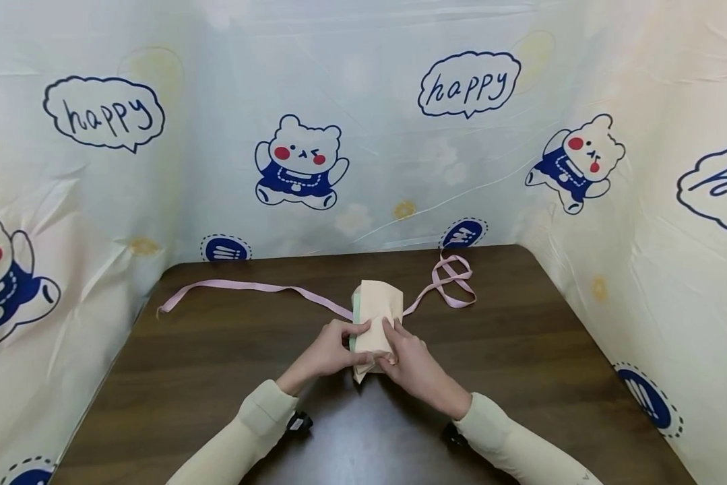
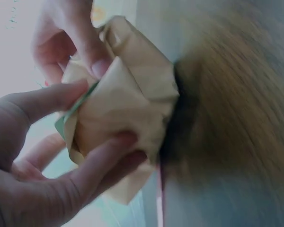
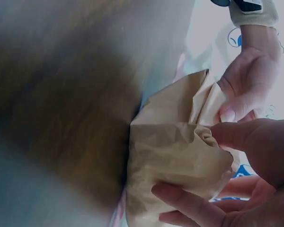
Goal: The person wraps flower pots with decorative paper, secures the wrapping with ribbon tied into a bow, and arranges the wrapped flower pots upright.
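A small packet wrapped in beige paper (image 1: 380, 303) sits mid-table, a pale green layer (image 1: 356, 311) showing along its left side. My left hand (image 1: 331, 350) grips the packet's left side by the near end, thumb and fingers on the paper. From the other side, my right hand (image 1: 422, 367) holds the right edge and the near end. Folded, creased paper (image 2: 120, 90) at this end fills the left wrist view; a pointed flap stands up there. In the right wrist view, both thumbs are close together at the folds (image 3: 203, 135). What lies inside is hidden.
A pink ribbon runs under the packet; its left length (image 1: 242, 285) stretches across the table, and its right length (image 1: 451, 283) lies in loops near the back edge. The dark wooden table (image 1: 217, 364) is surrounded by printed cloth (image 1: 375, 87) at the back and sides.
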Demonstrator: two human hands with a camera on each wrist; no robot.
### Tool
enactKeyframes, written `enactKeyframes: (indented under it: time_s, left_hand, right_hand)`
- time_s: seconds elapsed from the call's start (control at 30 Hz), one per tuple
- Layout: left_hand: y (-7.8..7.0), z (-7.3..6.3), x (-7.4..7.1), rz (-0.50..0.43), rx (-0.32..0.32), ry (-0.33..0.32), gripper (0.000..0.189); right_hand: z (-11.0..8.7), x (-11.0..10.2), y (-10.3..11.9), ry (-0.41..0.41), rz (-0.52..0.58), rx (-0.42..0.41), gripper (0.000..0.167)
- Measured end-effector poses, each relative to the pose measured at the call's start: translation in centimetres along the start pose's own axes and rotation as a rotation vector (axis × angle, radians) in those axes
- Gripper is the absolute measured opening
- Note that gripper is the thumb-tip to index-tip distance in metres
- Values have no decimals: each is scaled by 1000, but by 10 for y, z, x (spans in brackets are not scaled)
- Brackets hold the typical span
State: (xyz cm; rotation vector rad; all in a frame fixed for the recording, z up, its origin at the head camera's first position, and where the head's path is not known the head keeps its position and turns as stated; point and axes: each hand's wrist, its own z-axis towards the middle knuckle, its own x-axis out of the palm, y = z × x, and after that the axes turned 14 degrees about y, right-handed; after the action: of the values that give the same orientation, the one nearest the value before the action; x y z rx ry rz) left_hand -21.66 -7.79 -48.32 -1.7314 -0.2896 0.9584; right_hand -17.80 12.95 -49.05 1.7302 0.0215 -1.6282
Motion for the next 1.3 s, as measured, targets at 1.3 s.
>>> enactKeyframes:
  time_s: [1.3]
  left_hand:
    - [27,38,-35,-85,45,21,66]
  right_hand:
    - [70,-41,-11,218,-316,59,62]
